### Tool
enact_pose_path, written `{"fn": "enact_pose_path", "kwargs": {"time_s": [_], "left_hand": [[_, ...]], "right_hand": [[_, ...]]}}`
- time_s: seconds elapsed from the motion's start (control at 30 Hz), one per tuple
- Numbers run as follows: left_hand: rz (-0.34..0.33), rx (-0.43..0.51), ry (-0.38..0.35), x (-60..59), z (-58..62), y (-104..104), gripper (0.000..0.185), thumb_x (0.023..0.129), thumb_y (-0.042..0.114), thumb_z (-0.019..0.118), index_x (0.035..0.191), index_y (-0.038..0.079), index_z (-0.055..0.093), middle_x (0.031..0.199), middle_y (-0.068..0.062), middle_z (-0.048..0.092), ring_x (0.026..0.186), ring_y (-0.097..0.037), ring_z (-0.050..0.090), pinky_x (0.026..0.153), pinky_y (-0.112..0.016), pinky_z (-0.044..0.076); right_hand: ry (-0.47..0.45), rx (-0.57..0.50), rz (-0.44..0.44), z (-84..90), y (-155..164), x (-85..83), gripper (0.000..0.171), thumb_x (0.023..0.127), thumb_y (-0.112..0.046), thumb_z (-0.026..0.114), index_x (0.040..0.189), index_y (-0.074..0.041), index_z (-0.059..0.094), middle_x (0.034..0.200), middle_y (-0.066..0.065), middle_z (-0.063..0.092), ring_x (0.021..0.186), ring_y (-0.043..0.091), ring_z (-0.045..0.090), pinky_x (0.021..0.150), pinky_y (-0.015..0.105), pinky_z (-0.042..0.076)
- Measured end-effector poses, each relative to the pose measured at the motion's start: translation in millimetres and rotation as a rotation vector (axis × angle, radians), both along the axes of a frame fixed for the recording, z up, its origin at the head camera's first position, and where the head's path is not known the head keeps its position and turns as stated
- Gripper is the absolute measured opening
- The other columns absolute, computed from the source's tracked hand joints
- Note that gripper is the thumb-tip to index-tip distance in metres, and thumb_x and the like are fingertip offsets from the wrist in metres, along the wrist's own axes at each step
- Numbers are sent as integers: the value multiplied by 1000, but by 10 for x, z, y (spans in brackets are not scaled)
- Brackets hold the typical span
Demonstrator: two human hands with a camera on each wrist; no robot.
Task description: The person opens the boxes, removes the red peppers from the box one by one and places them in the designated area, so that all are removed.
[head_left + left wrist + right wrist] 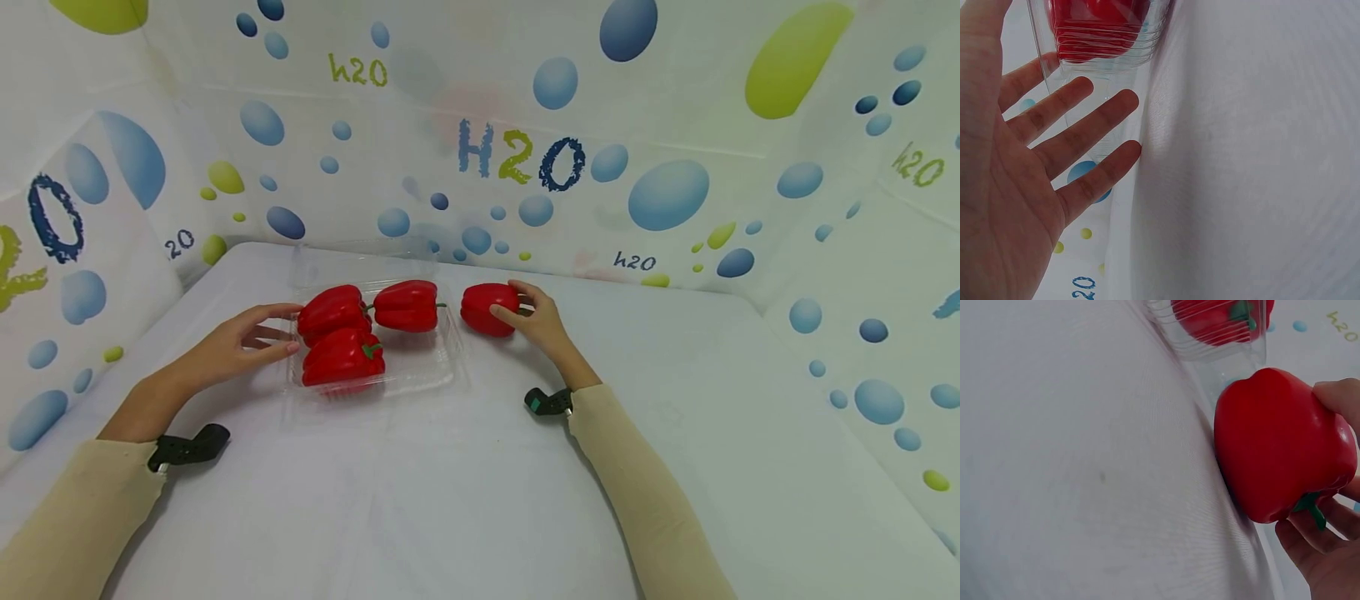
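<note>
Right hand (542, 321) fingers curled round loose red pepper (489, 309), on table (480, 500) just at 3 o'clock of clear tray (420, 379) | left hand (238, 343) fingers straight, released, at tray's 9 o'clock edge | three peppers (352, 329) inside | risk: flimsy tray may slide if nudged; smooth pepper could roll off.

Left hand (243, 337): open, palm facing inward, fingers (1085, 128) straight and slightly spread, thumb raised above them. Forearm runs in from the lower left, beige sleeve (75, 508) ending short of the wrist, black wrist mount (187, 447) on its underside.

Right hand (534, 321): fingers and thumb (1338, 397) curled in a grip, fingertips pointing left. Forearm angles in from the lower right, sleeved in beige, black mount at the wrist.
</note>
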State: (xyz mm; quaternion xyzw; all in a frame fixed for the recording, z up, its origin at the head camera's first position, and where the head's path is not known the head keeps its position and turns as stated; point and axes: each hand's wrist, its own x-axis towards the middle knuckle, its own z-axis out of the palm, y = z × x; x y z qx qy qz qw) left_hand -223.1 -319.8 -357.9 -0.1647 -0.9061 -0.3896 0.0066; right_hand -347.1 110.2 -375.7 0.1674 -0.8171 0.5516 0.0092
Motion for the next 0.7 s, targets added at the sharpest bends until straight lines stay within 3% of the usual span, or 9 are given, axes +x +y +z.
{"fn": "enact_pose_path", "kwargs": {"time_s": [0.17, 0.37, 0.6, 0.7], "left_hand": [[7, -9, -12, 2, -11, -9, 68, 91, 21, 66, 149, 4, 33, 145, -24, 40, 115, -43, 56, 84, -25, 55], [0, -5, -15, -3, -3, 0, 67, 92, 20, 65, 148, 3, 33, 144, -25, 41, 115, -44, 55, 81, -13, 48], [5, -4, -18, 14, 9, 1, 67, 92, 20, 64, 149, 4, 32, 145, -24, 40, 116, -43, 56, 85, -33, 57], [6, -3, -17, 17, 13, 3, 67, 92, 20, 64, 149, 4, 33, 145, -24, 41, 115, -43, 56, 83, -27, 56]], "right_hand": [[9, -4, 14, -28, 9, -19, 61, 90, -20, 70, 143, -3, 45, 140, 15, 50, 122, 32, 51, 103, 43, 47], [0, -1, 9, -16, 17, -10, 59, 91, -22, 68, 143, -5, 46, 139, 13, 51, 121, 31, 51, 99, 44, 49], [-51, 25, 2, 64, -1, 27, 60, 91, -22, 67, 144, -7, 44, 140, 16, 48, 120, 34, 51, 95, 47, 51], [-54, 34, -5, 24, 7, -7, 61, 91, -25, 68, 144, -9, 45, 141, 14, 48, 119, 32, 50, 93, 45, 52]]}}
